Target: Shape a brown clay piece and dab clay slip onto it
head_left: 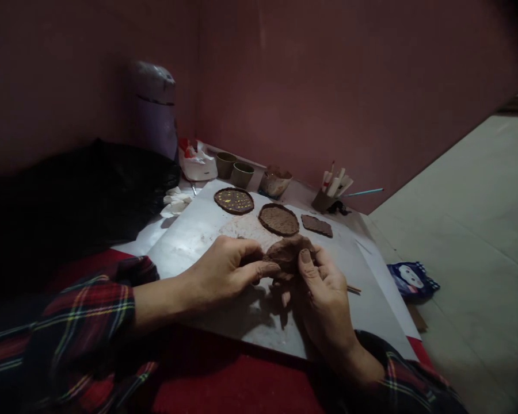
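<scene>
A lump of brown clay is held up between my two hands, above the white board. My left hand pinches its left edge between thumb and fingers. On the other side, my right hand grips the clay with the thumb on the near face and fingers behind. Beyond the hands lie a round clay piece with yellow dots, a plain round clay piece with a raised rim, and a small rectangular clay slab. A thin wooden stick shows partly behind my right hand.
Two dark cups and a smeared clear container stand at the back. A tool holder is at back right. Crumpled tissue, a black bag and a purple bottle are left. A dark blue packet lies right.
</scene>
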{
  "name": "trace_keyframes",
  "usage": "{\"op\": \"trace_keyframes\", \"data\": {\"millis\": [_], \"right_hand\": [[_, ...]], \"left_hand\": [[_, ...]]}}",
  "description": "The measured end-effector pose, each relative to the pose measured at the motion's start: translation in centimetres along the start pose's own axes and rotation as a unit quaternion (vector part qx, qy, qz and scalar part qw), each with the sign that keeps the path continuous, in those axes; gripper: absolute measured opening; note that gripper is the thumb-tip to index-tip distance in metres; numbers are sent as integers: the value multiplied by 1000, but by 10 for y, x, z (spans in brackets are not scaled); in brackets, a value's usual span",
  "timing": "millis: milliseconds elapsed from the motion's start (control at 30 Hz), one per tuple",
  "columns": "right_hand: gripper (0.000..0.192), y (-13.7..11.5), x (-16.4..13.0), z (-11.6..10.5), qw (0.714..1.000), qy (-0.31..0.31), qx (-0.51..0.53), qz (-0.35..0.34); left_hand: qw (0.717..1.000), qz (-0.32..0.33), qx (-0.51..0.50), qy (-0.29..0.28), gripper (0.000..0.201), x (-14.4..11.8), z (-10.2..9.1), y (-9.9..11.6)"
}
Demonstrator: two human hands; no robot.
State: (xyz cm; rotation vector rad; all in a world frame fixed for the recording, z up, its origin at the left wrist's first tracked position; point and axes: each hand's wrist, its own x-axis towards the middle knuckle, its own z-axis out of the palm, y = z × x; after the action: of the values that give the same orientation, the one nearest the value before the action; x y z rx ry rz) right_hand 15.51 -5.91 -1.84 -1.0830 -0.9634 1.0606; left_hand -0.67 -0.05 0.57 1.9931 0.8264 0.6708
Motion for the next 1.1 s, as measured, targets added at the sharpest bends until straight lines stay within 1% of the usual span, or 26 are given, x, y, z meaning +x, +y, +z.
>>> {"op": "trace_keyframes", "data": {"millis": [100,233,333,400,467,567,667,800,867,1033,1100], "right_hand": [[26,0,0,1,1000,-13,-6,5],[25,1,0,1,1000,-18,0,4],[25,2,0,1,1000,-22,3,7],[26,3,0,1,1000,-23,3,12],[28,2,-1,1,1000,-21,6,19],[31,0,0,2,999,-20,29,34],[31,-3,1,4,998,-14,58,37],[29,-4,2,5,997,-9,66,34],[28,-3,2,4,997,-12,68,34],[27,0,0,2,996,-29,71,44],[26,1,-1,2,997,-29,60,39]], "left_hand": [[997,50,58,4,30,-1,1,-4],[988,112,102,8,29,-2,0,-8],[986,125,114,6,31,-1,1,-10],[987,124,102,10,30,0,1,-11],[991,109,72,15,27,1,2,-11],[999,49,-10,10,25,1,2,-7],[997,8,-80,3,30,-1,1,-2],[997,-3,-80,8,35,-3,-1,2],[995,-14,-95,-1,34,-3,-1,2],[976,-73,-197,-51,32,-1,1,-2],[973,-83,-208,-57,31,-1,2,-3]]}}
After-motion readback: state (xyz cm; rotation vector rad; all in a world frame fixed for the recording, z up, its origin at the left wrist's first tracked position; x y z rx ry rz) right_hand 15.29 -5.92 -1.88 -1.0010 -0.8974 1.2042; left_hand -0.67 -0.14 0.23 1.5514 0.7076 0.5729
